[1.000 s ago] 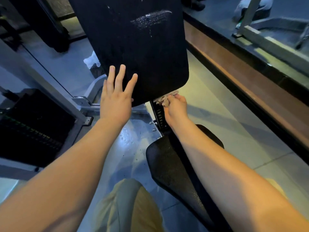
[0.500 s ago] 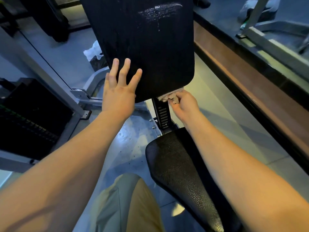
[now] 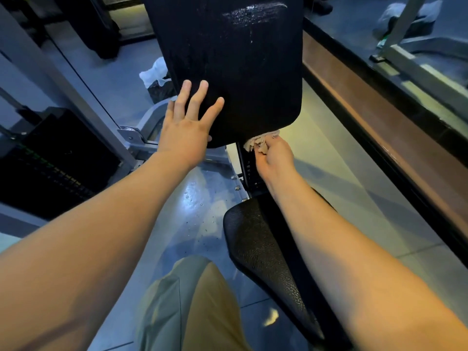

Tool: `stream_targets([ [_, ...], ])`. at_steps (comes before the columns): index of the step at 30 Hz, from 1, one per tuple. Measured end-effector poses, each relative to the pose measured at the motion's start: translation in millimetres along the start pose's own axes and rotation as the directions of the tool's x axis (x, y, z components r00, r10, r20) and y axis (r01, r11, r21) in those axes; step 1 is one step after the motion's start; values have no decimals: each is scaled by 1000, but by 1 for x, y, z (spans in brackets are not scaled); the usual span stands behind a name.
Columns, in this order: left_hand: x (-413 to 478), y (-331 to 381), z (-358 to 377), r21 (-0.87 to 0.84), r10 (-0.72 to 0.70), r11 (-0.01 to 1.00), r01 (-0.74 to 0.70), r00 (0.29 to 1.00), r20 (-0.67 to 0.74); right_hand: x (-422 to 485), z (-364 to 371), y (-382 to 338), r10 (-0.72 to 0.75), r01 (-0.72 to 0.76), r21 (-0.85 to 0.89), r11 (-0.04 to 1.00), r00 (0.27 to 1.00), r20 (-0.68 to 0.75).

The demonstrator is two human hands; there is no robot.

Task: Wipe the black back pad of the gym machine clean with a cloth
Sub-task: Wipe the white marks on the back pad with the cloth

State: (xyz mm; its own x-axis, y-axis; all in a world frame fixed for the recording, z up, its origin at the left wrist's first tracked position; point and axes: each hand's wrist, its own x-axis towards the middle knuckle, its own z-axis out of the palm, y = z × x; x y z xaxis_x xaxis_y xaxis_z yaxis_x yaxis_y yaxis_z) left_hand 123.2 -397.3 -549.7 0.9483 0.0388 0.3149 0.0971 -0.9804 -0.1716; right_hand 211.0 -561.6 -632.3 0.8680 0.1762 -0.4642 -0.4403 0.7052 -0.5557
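The black back pad (image 3: 243, 72) of the gym machine fills the upper middle of the head view, with a wet streak near its top. My left hand (image 3: 188, 122) lies flat on the pad's lower left corner, fingers spread and straight. My right hand (image 3: 274, 158) grips a crumpled beige cloth (image 3: 259, 141) and holds it against the pad's bottom edge, right of centre. Part of the cloth is hidden under the pad and behind my fingers.
The black seat pad (image 3: 263, 254) sits below the back pad, under my right forearm. A weight stack (image 3: 50, 163) and grey frame (image 3: 76, 89) stand at left. A white rag (image 3: 154, 72) lies on the floor behind. A brown ledge (image 3: 379, 117) runs along the right.
The view has shifted so the pad and both hands sit a little further right. My right hand with the cloth stays at the pad's bottom edge. My left hand keeps its place on the pad.
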Motion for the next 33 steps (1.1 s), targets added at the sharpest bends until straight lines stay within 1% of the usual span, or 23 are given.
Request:
stream_targets([
  [2, -4, -7, -4, -10, 42, 999, -43, 998, -46, -12, 15, 22, 33, -33, -8, 999, 999, -15],
  [4, -8, -15, -6, 6, 84, 996, -84, 992, -96, -21, 22, 41, 89, -85, -92, 992, 995, 43],
  [6, -9, -18, -7, 17, 90, 996, -89, 989, -115, -22, 18, 37, 110, -97, -142, 985, 990, 86],
  [8, -9, -16, -7, 7, 70, 998, -69, 992, -104, -17, 9, 15, 52, -50, -93, 994, 998, 25],
  [10, -7, -14, -5, -18, 46, 999, -47, 995, -92, -18, 5, -1, -79, 79, 10, 997, 996, -43],
  [11, -7, -13, -4, -28, 41, 999, -43, 995, -89, -21, 7, 0, -132, 134, 24, 991, 989, -64],
  [12, -7, -13, -4, -32, 40, 999, -43, 995, -90, -26, 12, 6, -156, 156, -13, 988, 984, -80],
  [13, -6, -14, -4, -34, 45, 998, -48, 995, -94, -30, 17, 19, -153, 146, -91, 985, 985, -76],
  [15, -6, -15, -4, -24, 62, 998, -65, 993, -101, -42, 27, 44, -77, 71, -282, 957, 997, -13],
  [16, -6, -17, -4, -16, 71, 997, -73, 992, -100, -47, 30, 51, -28, 35, -337, 941, 999, 25],
  [17, -6, -18, -4, -12, 78, 997, -80, 992, -98, -48, 31, 52, -11, 25, -363, 931, 999, 40],
  [19, -6, -19, -3, -18, 84, 996, -86, 993, -80, -43, 25, 40, -71, 61, -356, 933, 997, -15],
  [21, -6, -19, -4, -50, 76, 996, -80, 994, -80, -35, 16, 28, -164, 136, -291, 947, 984, -76],
  [23, -7, -16, -6, -186, 61, 979, -87, 989, -138, -31, 12, 27, -206, 171, -252, 953, 972, -116],
  [24, -10, -14, -6, -289, 31, 953, -89, 980, -197, -32, 14, 32, -197, 161, -267, 950, 974, -112],
  [25, -15, -11, -4, -389, -33, 919, -71, 967, -254, -34, 18, 38, -172, 139, -300, 944, 981, -87],
  [26, -23, -8, -2, -487, -132, 873, -23, 950, -282, -37, 21, 45, -138, 114, -336, 935, 989, -50],
  [27, -35, -3, 3, -588, -257, 807, 56, 929, -265, -40, 22, 49, -109, 98, -361, 927, 994, -11],
  [28, -46, 3, 8, -683, -381, 714, 156, 905, -191, -42, 21, 52, -89, 92, -374, 923, 996, 24],
  [29, -57, 10, 13, -752, -471, 608, 256, 878, -83, -43, 19, 53, -75, 90, -382, 920, 996, 53],
  [30, -64, 17, 18, -794, -508, 513, 326, 861, 25, -45, 15, 50, -67, 94, -390, 916, 994, 80],
  [31, -67, 24, 23, -828, -491, 430, 361, 863, 121, -45, 11, 47, -57, 95, -391, 916, 993, 107],
  [33, -64, 38, 34, -886, -391, 240, 396, 875, 286, -48, 7, 38, -27, 90, -366, 926, 984, 173],
])
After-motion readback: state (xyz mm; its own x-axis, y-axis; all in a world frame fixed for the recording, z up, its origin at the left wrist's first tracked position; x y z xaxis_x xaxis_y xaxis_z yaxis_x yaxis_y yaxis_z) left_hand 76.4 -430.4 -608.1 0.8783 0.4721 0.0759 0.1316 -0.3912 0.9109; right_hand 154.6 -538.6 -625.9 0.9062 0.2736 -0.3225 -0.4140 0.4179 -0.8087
